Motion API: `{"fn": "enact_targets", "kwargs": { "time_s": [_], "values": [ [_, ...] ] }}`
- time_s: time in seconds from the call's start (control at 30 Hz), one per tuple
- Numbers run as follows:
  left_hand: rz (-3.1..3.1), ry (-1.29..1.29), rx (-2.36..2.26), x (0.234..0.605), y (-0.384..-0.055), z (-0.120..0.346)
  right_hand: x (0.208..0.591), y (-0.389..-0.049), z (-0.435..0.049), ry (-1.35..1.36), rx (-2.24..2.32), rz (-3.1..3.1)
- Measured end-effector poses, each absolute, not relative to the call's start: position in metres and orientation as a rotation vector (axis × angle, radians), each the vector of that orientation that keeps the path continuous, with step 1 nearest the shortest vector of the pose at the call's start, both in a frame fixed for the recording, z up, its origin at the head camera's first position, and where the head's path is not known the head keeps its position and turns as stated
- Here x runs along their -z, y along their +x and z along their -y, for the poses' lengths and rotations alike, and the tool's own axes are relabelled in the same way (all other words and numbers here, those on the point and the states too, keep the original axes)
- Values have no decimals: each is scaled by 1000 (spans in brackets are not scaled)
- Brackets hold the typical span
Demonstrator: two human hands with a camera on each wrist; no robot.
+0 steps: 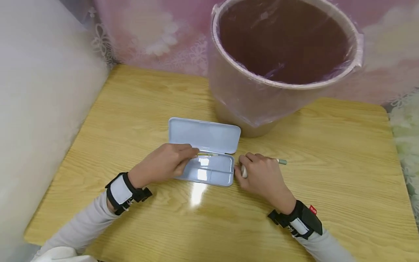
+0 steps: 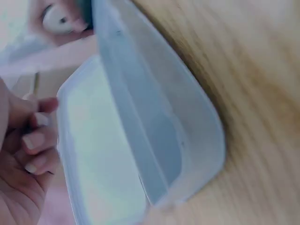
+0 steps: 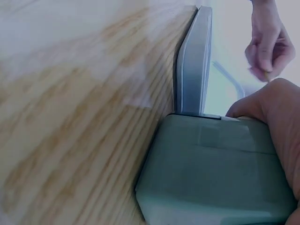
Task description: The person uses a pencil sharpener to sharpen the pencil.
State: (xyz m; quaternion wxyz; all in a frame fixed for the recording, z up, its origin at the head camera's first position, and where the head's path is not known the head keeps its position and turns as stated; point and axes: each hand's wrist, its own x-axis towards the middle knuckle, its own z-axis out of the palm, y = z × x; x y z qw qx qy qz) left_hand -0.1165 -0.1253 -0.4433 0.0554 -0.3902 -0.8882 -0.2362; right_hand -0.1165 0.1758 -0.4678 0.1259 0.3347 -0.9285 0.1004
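Observation:
A light-blue hinged pencil case (image 1: 222, 178) lies open on the table, its lid (image 1: 203, 134) folded back. Over its near side, my left hand (image 1: 165, 162) pinches a thin yellow pencil (image 1: 205, 154) between thumb and fingers, with the tip pointing right. Dividers split the shallow tray, and glare covers part of it. Just right of the case, my right hand (image 1: 263, 176) grips a green, boxy pencil sharpener (image 3: 215, 168) down at the tabletop. In the left wrist view, the sharpener's white end (image 2: 57, 19) shows a small dark hole. Most of its body is hidden by the hand in the head view.
Behind the case stands a large bucket (image 1: 235, 94) lined with thin clear plastic, close to the lid's right corner. Wood-grain tabletop (image 1: 343, 153) extends on both sides. A pink floral cloth (image 1: 157, 29) hangs along the back edge; a white surface (image 1: 49, 91) borders the left.

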Motion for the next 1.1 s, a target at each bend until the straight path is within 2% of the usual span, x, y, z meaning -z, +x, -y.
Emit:
{"fn": "enact_targets", "kwargs": {
  "time_s": [0.23, 0.4, 0.73, 1.1],
  "values": [
    [2520, -936, 1200, 428, -124, 131, 464, -120, -178, 953, -303, 2767],
    [2422, -895, 1381, 421, -125, 119, 461, -122, -180, 989, -311, 2811],
    [2295, -1047, 1720, 407, -112, 98, 461, -124, -192, 941, -668, 2936],
    [2227, -1303, 1546, 393, -92, 85, 464, -124, -195, 927, -776, 2902]
  ]
}}
